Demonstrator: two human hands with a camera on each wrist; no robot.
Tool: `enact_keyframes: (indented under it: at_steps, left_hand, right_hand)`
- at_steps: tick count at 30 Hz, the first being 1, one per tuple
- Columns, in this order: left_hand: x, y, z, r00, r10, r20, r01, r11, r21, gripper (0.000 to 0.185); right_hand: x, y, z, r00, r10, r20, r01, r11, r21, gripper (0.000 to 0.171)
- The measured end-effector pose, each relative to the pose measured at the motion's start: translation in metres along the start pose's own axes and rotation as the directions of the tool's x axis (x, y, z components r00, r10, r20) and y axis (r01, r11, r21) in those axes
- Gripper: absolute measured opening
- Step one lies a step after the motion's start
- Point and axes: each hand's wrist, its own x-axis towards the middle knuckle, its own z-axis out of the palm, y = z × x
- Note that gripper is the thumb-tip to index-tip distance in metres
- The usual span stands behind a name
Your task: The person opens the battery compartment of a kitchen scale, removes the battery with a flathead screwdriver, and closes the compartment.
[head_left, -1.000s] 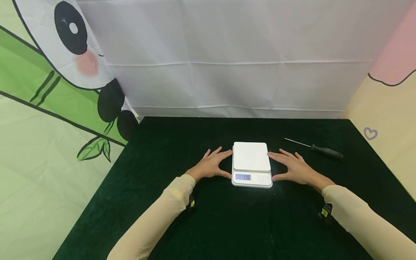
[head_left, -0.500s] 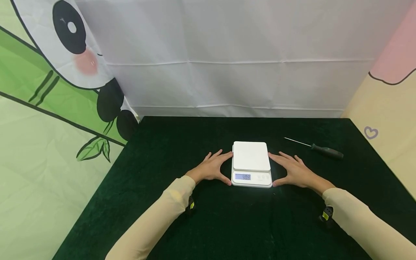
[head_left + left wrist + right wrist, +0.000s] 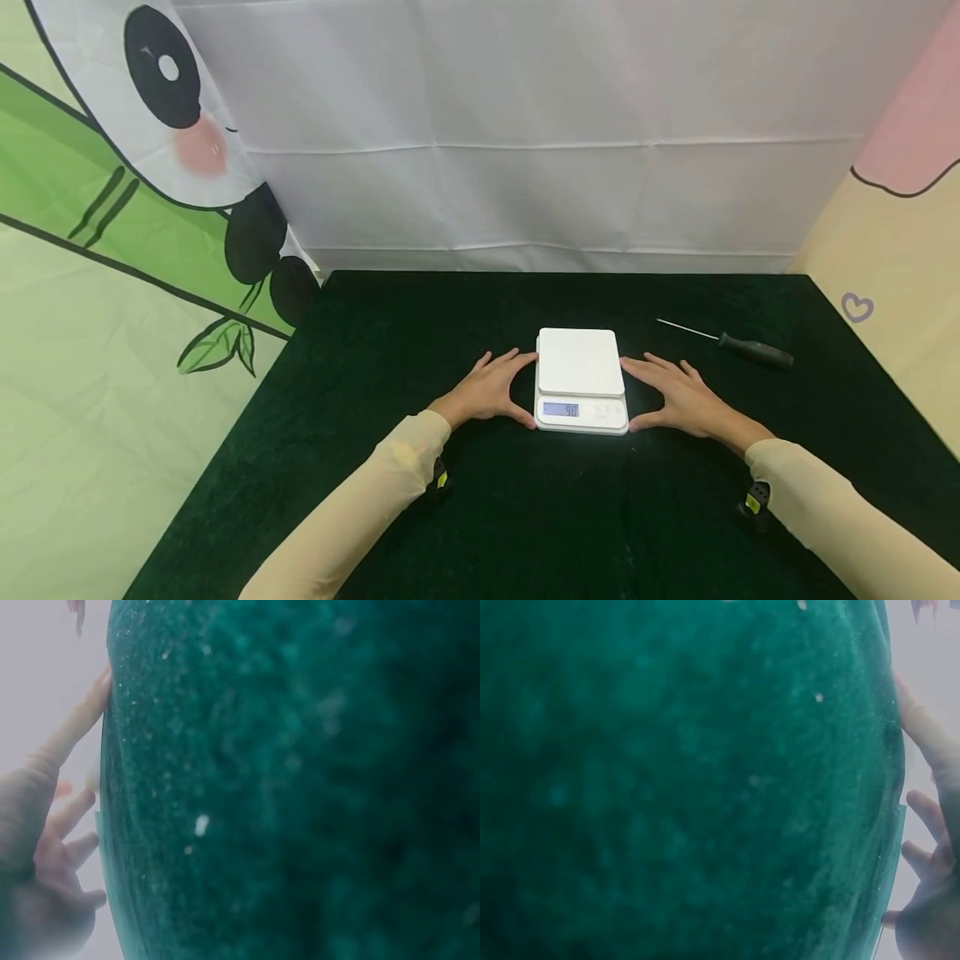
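A white digital scale (image 3: 581, 362) sits on the dark green cloth, its small display (image 3: 561, 409) lit at the front left and its weighing plate bare. My left hand (image 3: 491, 391) lies at the scale's left side, index fingertip and thumb tip touching or very near its edge. On the opposite side my right hand (image 3: 678, 397) mirrors it, thumb and index spread along the right edge. Both hands have their fingers extended. In the left wrist view the left hand (image 3: 45, 832) shows at the left border; in the right wrist view the right hand (image 3: 934, 847) shows at the right border.
A screwdriver (image 3: 753, 348) with a dark handle lies behind and right of the right hand, its shaft pointing left. The green-covered table (image 3: 420, 317) ends at a white cloth backdrop (image 3: 525, 167). Printed cloths hang at both sides.
Both thumbs have shifted slightly toward the scale's front corners, and the hands have come a little nearer me. The display digits have changed. The scale and screwdriver stay in place.
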Motion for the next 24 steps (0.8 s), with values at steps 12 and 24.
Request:
enact_keyframes:
  at_steps: [12,24]
  left_hand:
    - [-0.0023,0.0007,-0.0006,0.999,0.011,-0.037,-0.011,1.000,0.018,0.106]
    - [-0.0010,-0.0005,-0.0062,1.000,0.010,-0.021,-0.010,1.000,-0.026,0.103]
  right_hand:
    - [0.0024,0.0062,0.0025,1.000,-0.009,-0.011,0.010,1.000,0.029,0.102]
    - [0.0037,0.0098,-0.0027,1.000,-0.008,0.008,0.007,0.995,0.104,0.096]
